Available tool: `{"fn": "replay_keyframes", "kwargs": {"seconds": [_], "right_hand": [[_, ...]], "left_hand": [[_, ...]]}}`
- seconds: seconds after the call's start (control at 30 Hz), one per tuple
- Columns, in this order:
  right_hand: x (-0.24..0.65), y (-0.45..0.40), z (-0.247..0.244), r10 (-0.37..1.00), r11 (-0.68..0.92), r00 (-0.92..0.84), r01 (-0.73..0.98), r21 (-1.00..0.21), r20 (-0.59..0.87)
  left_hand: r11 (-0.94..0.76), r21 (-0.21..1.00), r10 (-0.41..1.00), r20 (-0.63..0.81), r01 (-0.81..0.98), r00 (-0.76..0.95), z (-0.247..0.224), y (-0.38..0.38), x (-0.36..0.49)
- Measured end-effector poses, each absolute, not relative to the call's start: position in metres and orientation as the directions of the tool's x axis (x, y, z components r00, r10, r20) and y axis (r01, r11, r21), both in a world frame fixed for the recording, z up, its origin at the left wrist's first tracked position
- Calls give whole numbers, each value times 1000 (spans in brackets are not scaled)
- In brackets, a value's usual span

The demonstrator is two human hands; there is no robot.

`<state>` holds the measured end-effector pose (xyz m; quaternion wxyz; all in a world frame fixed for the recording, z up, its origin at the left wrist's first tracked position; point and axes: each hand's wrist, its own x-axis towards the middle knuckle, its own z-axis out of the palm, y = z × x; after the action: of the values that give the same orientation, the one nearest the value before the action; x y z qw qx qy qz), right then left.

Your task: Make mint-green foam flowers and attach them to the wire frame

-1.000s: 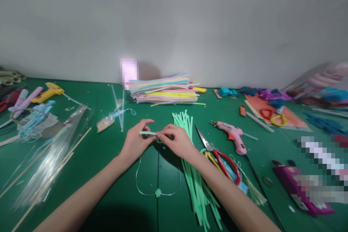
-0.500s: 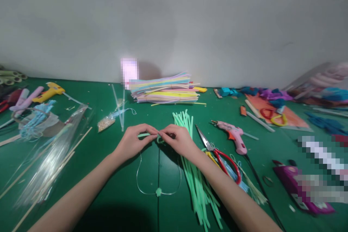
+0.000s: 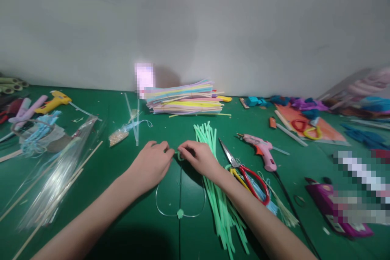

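Observation:
A short green strip [image 3: 179,155], curled at one end, spans the gap between my two hands. My left hand [image 3: 155,161] has its back turned up and its fingers closed on the strip's left part, mostly hidden beneath them. Thumb and fingertips of my right hand [image 3: 198,156] pinch the curled end. Below the hands, a thin clear loop [image 3: 157,201] lies on the green table, with a small green flower-shaped piece [image 3: 180,213] at its bottom. A bundle of green strips [image 3: 217,211] runs under my right wrist.
Open scissors [image 3: 254,185] and a pink glue gun [image 3: 260,148] lie to the right. Pastel strips [image 3: 185,99] are stacked by the wall. Leftward are a bead bag [image 3: 118,137], clear wrapping [image 3: 61,178], thin sticks and a yellow glue gun [image 3: 55,101].
My left hand has rolled over so its back faces up, covering the strip. The clear loop and its flower piece have shifted slightly right.

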<state>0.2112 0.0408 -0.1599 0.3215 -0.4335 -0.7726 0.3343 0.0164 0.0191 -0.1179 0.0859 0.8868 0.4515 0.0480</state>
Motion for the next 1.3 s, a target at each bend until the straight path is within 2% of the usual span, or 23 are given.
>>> {"fn": "replay_keyframes", "kwargs": {"seconds": [0.17, 0.37, 0.5, 0.9, 1.3], "right_hand": [[208, 38, -162, 882, 393, -425, 421, -817, 205], [210, 40, -165, 906, 333, -382, 375, -865, 184], [219, 44, -162, 911, 346, -359, 406, -846, 200], [228, 46, -157, 855, 482, -463, 543, -688, 234], [221, 47, -161, 852, 491, -471, 564, -664, 229]], "left_hand": [[-496, 134, 864, -24, 858, 503, -125, 15, 32], [-410, 212, 908, 3, 887, 419, -144, 21, 30], [-449, 226, 892, 48, 865, 450, -150, 27, 23], [-588, 69, 806, 133, 806, 576, -154, 39, 9], [-612, 158, 789, 201, 775, 581, -160, 39, 10]]}}
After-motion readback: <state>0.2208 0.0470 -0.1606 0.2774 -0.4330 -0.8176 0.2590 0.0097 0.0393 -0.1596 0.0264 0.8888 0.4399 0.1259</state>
